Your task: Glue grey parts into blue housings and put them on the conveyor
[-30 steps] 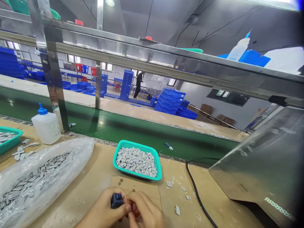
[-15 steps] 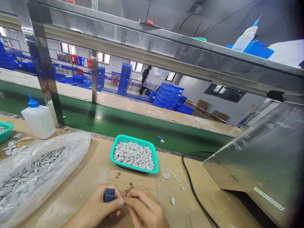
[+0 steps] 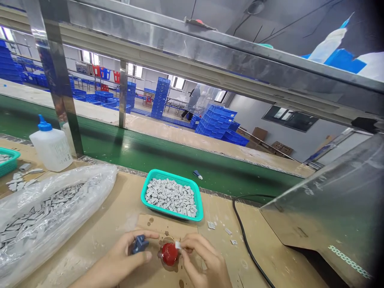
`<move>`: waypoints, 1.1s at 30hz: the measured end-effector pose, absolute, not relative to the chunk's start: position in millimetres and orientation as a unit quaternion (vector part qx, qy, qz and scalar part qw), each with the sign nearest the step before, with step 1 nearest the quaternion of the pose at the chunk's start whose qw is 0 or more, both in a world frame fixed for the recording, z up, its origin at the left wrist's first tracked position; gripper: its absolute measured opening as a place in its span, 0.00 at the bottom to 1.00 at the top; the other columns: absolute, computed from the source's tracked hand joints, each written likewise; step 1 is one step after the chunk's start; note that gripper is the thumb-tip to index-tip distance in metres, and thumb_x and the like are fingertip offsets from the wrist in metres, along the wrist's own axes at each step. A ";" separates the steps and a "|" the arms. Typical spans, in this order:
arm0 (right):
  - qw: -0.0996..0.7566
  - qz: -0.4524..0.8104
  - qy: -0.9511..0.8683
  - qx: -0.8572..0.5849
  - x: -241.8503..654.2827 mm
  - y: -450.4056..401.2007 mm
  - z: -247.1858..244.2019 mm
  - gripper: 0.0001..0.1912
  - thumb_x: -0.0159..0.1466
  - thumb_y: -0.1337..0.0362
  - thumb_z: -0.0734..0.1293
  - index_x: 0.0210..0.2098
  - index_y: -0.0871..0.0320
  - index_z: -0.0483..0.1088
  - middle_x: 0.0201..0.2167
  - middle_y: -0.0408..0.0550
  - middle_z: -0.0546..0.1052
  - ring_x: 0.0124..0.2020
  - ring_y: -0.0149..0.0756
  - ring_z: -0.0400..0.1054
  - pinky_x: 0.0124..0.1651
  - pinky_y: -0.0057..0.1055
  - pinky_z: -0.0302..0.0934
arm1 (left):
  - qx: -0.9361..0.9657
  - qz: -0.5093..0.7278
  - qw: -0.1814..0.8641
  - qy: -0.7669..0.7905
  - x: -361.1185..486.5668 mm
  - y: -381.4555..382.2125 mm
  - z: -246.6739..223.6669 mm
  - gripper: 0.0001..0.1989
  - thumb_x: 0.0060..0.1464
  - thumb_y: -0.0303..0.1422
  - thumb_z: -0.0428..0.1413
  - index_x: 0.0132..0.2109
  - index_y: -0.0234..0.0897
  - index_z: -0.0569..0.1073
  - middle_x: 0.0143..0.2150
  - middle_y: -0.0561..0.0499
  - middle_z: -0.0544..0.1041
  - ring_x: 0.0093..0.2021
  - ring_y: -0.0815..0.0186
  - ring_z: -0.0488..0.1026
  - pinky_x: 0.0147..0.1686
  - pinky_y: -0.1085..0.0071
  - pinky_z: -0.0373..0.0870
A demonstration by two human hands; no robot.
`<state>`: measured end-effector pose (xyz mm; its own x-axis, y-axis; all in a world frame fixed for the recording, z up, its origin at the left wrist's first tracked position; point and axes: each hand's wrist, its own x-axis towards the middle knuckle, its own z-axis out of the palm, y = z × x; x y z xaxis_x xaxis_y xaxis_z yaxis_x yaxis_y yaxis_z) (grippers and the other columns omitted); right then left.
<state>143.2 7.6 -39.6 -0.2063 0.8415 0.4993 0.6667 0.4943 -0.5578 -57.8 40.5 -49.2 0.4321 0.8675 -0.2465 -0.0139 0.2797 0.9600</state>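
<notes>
My left hand holds a dark blue plastic part with slots in the curl of its fingers, thumb and index finger stretched apart. My right hand pinches a small light grey plastic piece between thumb and fingertips. That piece is at the right edge of a small round red dish with a shiny, wet-looking surface, between the hands; whether they touch, I cannot tell. Beneath lies a stained cardboard sheet. Just beyond stands a green basket heaped with similar grey pieces.
An open plastic bag of grey pieces lies left, with a blue-capped bottle behind it. Loose pieces and a black cable lie right. A green belt carries a small blue part. A metal panel stands right.
My hands, together before, have moved apart, uncovering the red dish. The grey piece now shows in my right fingers. The small part on the belt has shifted left, and a distant person has moved.
</notes>
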 end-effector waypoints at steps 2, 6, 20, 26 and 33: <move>0.379 0.130 -0.757 -0.516 151.5 5.7 -44.8 0.08 0.57 0.74 0.57 0.28 0.57 0.64 0.27 0.46 0.68 0.25 0.30 0.63 0.27 0.24 0.58 | 0.490 0.326 0.670 0.451 -62.9 42.4 -47.6 0.20 0.41 0.34 0.56 0.46 0.39 0.69 0.39 0.49 0.71 0.36 0.65 0.65 0.32 0.74 0.60; 0.359 0.142 -0.754 -0.531 153.0 1.9 -55.2 0.08 0.57 0.74 0.57 0.28 0.57 0.64 0.28 0.46 0.69 0.24 0.30 0.63 0.27 0.23 0.59 | 0.474 0.325 0.690 0.441 -63.5 45.0 -46.1 0.25 0.43 0.34 0.55 0.52 0.40 0.64 0.36 0.50 0.70 0.41 0.63 0.64 0.38 0.73 0.60; 0.383 0.116 -0.749 -0.527 148.2 2.0 -69.2 0.09 0.58 0.74 0.58 0.30 0.57 0.67 0.28 0.46 0.69 0.30 0.30 0.66 0.32 0.23 0.61 | 0.388 0.373 0.742 0.400 -58.2 47.7 -48.8 0.18 0.42 0.35 0.58 0.42 0.34 0.67 0.36 0.47 0.72 0.38 0.65 0.69 0.41 0.72 0.63; 0.411 0.117 -0.738 -0.522 147.3 0.0 -69.3 0.09 0.59 0.71 0.57 0.29 0.57 0.68 0.27 0.46 0.69 0.29 0.31 0.67 0.32 0.25 0.63 | 0.481 0.351 0.690 0.412 -61.9 52.2 -54.2 0.14 0.41 0.33 0.58 0.38 0.35 0.68 0.34 0.49 0.71 0.34 0.67 0.68 0.36 0.73 0.64; 0.449 0.053 -0.738 -0.502 141.8 -2.3 -49.6 0.08 0.59 0.71 0.59 0.31 0.57 0.69 0.28 0.47 0.70 0.29 0.32 0.67 0.31 0.24 0.63 | 0.695 0.332 0.449 0.452 -71.7 51.4 -34.2 0.07 0.48 0.30 0.50 0.36 0.40 0.70 0.38 0.49 0.68 0.40 0.64 0.66 0.41 0.70 0.62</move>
<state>141.8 -2.3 -49.6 -0.0936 0.7877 0.6088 0.6934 0.4904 -0.5279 -71.7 51.4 -34.2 0.3710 0.9270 0.0559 0.3302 -0.1880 0.9250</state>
